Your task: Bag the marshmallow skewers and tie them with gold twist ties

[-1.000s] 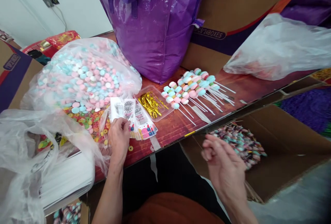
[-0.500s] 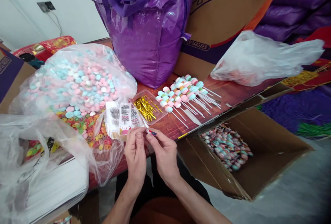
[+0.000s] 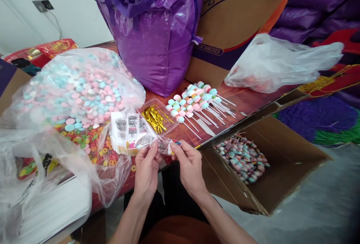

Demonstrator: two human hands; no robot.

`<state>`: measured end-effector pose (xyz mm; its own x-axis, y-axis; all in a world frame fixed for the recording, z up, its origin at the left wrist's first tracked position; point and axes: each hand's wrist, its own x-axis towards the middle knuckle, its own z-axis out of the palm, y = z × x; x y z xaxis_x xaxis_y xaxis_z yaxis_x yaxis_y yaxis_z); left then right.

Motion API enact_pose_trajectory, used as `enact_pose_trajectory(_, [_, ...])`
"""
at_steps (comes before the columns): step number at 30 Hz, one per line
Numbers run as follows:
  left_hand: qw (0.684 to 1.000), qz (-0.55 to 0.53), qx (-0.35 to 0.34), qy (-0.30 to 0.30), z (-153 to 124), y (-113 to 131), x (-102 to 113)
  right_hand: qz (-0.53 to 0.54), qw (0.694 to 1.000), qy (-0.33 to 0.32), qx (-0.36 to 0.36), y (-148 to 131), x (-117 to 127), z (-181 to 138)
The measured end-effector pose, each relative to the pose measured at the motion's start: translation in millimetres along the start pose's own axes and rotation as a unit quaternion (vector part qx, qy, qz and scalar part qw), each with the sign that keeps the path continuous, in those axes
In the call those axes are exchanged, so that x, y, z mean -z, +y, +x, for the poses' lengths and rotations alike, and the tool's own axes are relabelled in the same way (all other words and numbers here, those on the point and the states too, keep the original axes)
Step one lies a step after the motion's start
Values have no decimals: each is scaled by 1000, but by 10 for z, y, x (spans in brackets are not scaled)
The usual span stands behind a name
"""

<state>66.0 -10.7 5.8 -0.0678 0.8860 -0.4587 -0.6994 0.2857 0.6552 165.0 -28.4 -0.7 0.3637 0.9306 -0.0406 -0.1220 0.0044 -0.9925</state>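
Observation:
Between my two hands is a small clear plastic bag [image 3: 163,146] with a coloured print, stretched sideways. My left hand [image 3: 147,172] pinches one end between thumb and fingers. At the other end, my right hand [image 3: 192,169] grips the printed part. Just beyond my left hand lies a stack of similar printed bags [image 3: 133,128]. Gold twist ties [image 3: 156,118] fill a clear shallow tray [image 3: 176,127] behind the bag. To the right of the tray, several candy sticks [image 3: 194,101] with pink, blue and white pieces lie in a pile, white sticks toward me.
Large plastic bags of pastel candies [image 3: 90,82] and ring candies [image 3: 98,144] cover the left. A purple bag [image 3: 157,45] and a cardboard carton [image 3: 225,22] stand behind. A white plastic bag [image 3: 267,67] lies right. Below the table edge, an open box [image 3: 284,169] holds wrapped candy sticks.
My hands have moved apart, the right one shifting right. The small bag now shows stretched out between them, where before it was mostly hidden by my fingers. The view has shifted slightly.

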Motion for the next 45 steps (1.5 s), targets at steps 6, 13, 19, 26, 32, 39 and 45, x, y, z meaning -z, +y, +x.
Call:
enact_pose_trajectory(6, [994,72,-83,20,-72,-26,-34,-6,1000,15,-26,109,18,1])
enact_pose_trajectory(13, [992,61,-102,50,45,26,-56,-125,991,-46,2,33,236,108])
enact_pose_trajectory(19, [991,9,-112,79,86,61,-124,-377,903,72,195,105,457,608])
enact_pose_trajectory(26, [992,-54,-51,105,261,158,-83,-475,840,69,252,321,514,987])
enact_pose_trajectory(32, [988,-76,-38,131,329,158,-65,-315,901,119,273,155,617,774])
enact_pose_trajectory(39, [987,-82,-56,129,358,168,-81,-236,929,8,286,-22,805,99])
enact_pose_trajectory(45, [990,-44,-89,104,365,146,-6,-281,904,-60,317,-80,916,-38])
